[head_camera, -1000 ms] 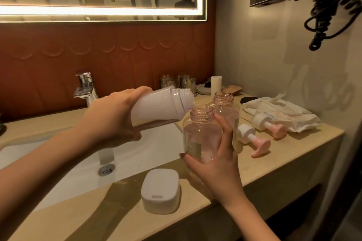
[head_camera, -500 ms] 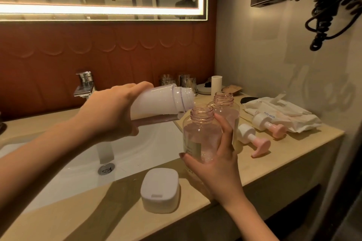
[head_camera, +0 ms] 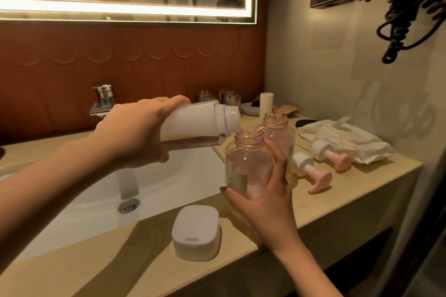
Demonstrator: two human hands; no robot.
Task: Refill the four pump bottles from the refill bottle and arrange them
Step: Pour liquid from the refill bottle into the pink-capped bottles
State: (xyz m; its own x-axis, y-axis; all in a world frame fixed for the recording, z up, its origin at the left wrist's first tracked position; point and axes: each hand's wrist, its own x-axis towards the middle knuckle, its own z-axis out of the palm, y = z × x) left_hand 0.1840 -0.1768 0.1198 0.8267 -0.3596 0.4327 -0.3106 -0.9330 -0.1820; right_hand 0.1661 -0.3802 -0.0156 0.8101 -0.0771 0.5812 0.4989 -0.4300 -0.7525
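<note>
My left hand (head_camera: 135, 135) grips the white refill bottle (head_camera: 198, 123), tipped nearly flat with its open mouth over the neck of a clear pink pump bottle (head_camera: 246, 164). My right hand (head_camera: 265, 202) holds that uncapped bottle upright at the counter's front, by the basin's right edge; liquid and foam sit in its lower part. A second uncapped pink bottle (head_camera: 277, 128) stands just behind it. Two white-and-pink pump heads (head_camera: 311, 171) (head_camera: 330, 153) lie on the counter to the right.
A white lidded soap box (head_camera: 196, 234) sits on the beige counter (head_camera: 350, 190) in front of the white basin (head_camera: 96, 200). A chrome tap (head_camera: 102, 100), glasses (head_camera: 229, 99), a white tube (head_camera: 266, 103) and a crumpled cloth bag (head_camera: 342, 137) line the back and right. A coiled cord (head_camera: 407, 14) hangs on the wall.
The refill bottle's mouth has moved a little right and down, from beside the pink bottle's neck to right over it. My right hand holds the bottle in the same place.
</note>
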